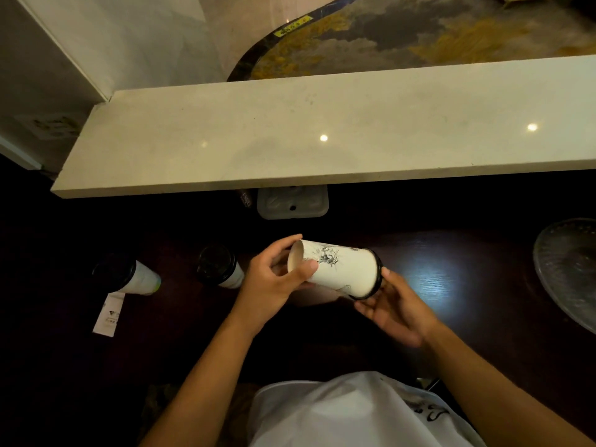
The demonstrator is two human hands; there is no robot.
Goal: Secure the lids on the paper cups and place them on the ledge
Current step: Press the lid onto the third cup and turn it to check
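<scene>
Across the upper half of the view runs a long pale stone ledge [322, 133], bare on top, above a dark glossy tabletop [451, 253]. At the right edge of the tabletop sits a clear ribbed glass plate [567, 269]. Between the hands, held above the tabletop, is a white paper cup with a black ink drawing on its side and a black plastic lid on its mouth [342, 269]; it lies nearly horizontal, long axis left to right, base to the left, lidded end to the right and slightly lower. The left hand [274, 285] grips the base with thumb and fingers; the right hand [393, 308] cups the lid rim with open fingers. Farther left stand two more white, black-lidded cups [129, 275] [222, 267], upright.
</scene>
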